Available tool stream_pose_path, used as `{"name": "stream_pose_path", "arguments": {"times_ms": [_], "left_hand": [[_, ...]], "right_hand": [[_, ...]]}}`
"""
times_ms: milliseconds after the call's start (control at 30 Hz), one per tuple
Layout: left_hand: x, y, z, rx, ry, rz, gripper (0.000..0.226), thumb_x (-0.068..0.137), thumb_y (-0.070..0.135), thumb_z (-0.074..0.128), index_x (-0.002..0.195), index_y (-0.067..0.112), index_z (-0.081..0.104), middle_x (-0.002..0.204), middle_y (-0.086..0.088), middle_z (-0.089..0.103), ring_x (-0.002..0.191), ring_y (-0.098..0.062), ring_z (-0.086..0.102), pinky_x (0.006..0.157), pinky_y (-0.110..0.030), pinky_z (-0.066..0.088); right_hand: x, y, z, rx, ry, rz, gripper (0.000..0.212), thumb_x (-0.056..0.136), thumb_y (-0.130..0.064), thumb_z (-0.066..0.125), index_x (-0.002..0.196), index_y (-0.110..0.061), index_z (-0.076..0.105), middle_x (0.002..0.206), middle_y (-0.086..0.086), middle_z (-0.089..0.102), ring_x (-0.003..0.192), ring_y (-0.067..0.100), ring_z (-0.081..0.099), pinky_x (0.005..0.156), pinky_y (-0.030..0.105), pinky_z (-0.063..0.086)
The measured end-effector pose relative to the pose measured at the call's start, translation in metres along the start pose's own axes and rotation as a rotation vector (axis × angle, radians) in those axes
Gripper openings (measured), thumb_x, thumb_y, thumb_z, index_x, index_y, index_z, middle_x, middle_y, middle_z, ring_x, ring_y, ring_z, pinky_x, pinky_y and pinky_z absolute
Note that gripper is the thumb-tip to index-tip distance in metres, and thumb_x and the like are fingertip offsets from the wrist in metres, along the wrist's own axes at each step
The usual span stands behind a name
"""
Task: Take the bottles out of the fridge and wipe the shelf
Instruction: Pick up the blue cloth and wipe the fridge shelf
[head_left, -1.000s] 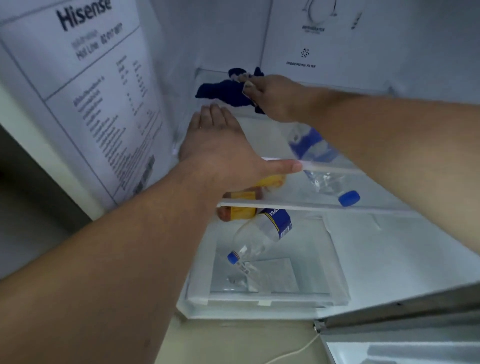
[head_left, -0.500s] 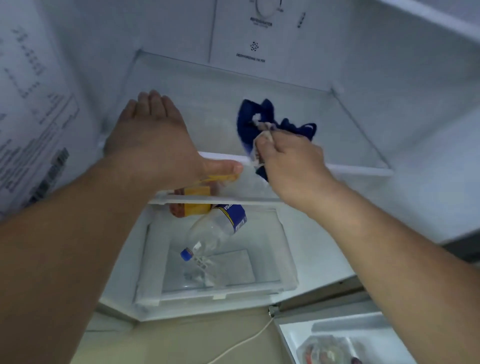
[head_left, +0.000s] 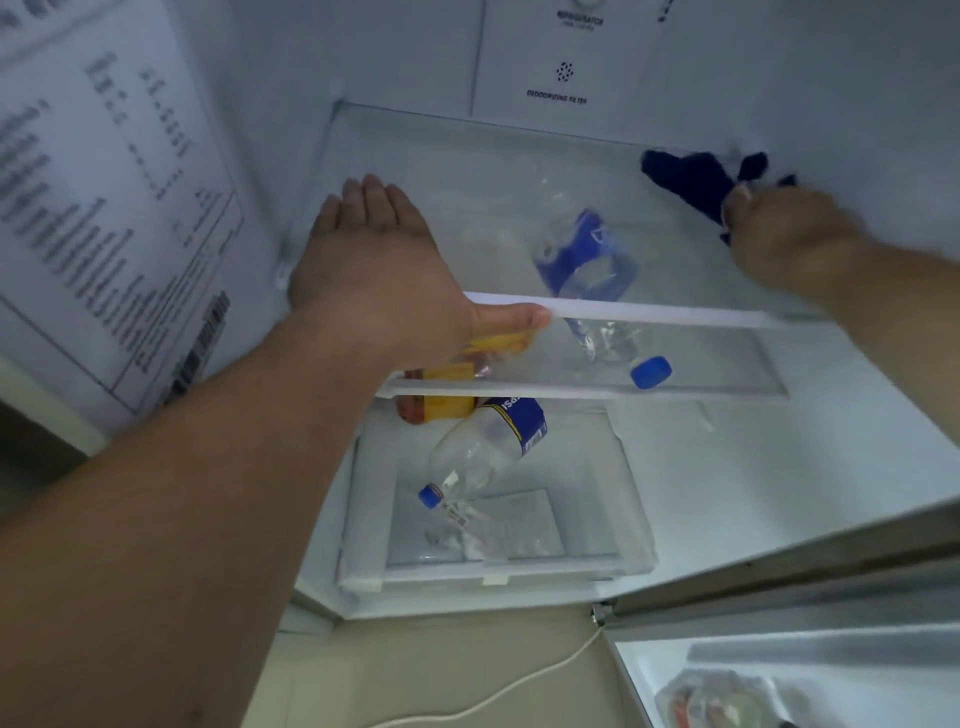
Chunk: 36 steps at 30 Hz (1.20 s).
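The glass shelf (head_left: 675, 313) has a white front rim. My left hand (head_left: 379, 270) lies flat on its left front part, thumb along the rim. My right hand (head_left: 789, 244) is shut on a dark blue cloth (head_left: 691, 179), pressed onto the shelf's back right corner. Through the glass I see a clear bottle with a blue label (head_left: 592, 270) and blue cap, lying below the shelf. A yellow-labelled bottle (head_left: 447, 405) lies under my left wrist, partly hidden. A clear bottle with a blue and yellow label (head_left: 483, 452) leans cap-down over the drawer.
A second, narrower glass shelf (head_left: 571, 392) sits just below the top one. A clear drawer (head_left: 519, 571) is at the fridge bottom. The left wall carries a printed sticker (head_left: 104, 208). A door bin with packets (head_left: 727, 691) is at lower right; a white cable (head_left: 519, 691) crosses the floor.
My right hand has swept the cloth from the shelf's front middle to its back right corner. My left hand has stayed on the shelf's left front.
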<state>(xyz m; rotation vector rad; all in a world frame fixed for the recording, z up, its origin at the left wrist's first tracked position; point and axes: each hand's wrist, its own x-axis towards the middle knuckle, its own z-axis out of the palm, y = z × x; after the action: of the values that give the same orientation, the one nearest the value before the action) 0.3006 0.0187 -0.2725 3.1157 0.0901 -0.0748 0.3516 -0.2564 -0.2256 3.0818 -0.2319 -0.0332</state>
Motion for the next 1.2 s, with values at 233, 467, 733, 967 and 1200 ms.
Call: {"name": "stream_pose_path", "arguments": {"times_ms": [233, 467, 733, 967, 1200], "left_hand": [[-0.004, 0.001, -0.004, -0.052, -0.003, -0.002, 0.167, 0.031, 0.106, 0.002, 0.154, -0.006, -0.002, 0.165, -0.024, -0.001, 0.153, -0.033, 0.001, 0.123, -0.045, 0.003], [-0.002, 0.0, 0.001, -0.057, 0.026, 0.016, 0.159, 0.036, 0.099, 0.004, 0.153, -0.009, -0.003, 0.165, -0.025, 0.002, 0.152, -0.033, 0.004, 0.123, -0.044, 0.002], [-0.005, 0.002, -0.002, -0.036, -0.002, 0.007, 0.161, 0.038, 0.106, 0.007, 0.154, -0.004, -0.005, 0.166, -0.021, -0.002, 0.153, -0.032, 0.001, 0.124, -0.044, 0.002], [-0.003, 0.002, -0.001, -0.016, 0.012, 0.006, 0.164, 0.036, 0.109, 0.003, 0.156, -0.002, -0.002, 0.166, -0.02, -0.001, 0.153, -0.033, 0.003, 0.124, -0.044, 0.005], [-0.011, 0.001, 0.0, -0.019, -0.008, -0.025, 0.163, 0.04, 0.11, 0.014, 0.155, -0.003, -0.001, 0.166, -0.021, 0.001, 0.153, -0.033, 0.004, 0.123, -0.044, 0.005]], "right_hand": [[-0.061, -0.085, 0.015, 0.375, 0.058, -0.331, 0.035, 0.105, -0.027, 0.03, 0.092, -0.025, 0.063, 0.113, 0.002, 0.066, 0.115, 0.031, 0.057, 0.104, 0.048, 0.038], [0.048, -0.229, -0.004, 0.259, -0.083, -0.745, 0.047, 0.108, -0.034, 0.025, 0.142, -0.011, 0.047, 0.143, 0.014, 0.053, 0.132, 0.032, 0.048, 0.104, 0.037, 0.038], [0.109, -0.142, 0.005, 0.132, 0.001, -0.735, 0.03, 0.107, -0.014, 0.028, 0.088, -0.015, 0.051, 0.099, 0.008, 0.048, 0.091, 0.022, 0.045, 0.079, 0.029, 0.031], [0.066, 0.027, 0.023, -0.155, 0.041, -0.128, 0.042, 0.104, -0.002, 0.032, 0.144, 0.009, 0.036, 0.146, 0.027, 0.043, 0.129, 0.043, 0.046, 0.107, 0.046, 0.038], [0.014, 0.034, 0.047, -0.196, 0.068, -0.07, 0.041, 0.101, -0.011, 0.034, 0.141, -0.003, 0.042, 0.151, 0.014, 0.042, 0.131, 0.036, 0.045, 0.1, 0.043, 0.041]]}}
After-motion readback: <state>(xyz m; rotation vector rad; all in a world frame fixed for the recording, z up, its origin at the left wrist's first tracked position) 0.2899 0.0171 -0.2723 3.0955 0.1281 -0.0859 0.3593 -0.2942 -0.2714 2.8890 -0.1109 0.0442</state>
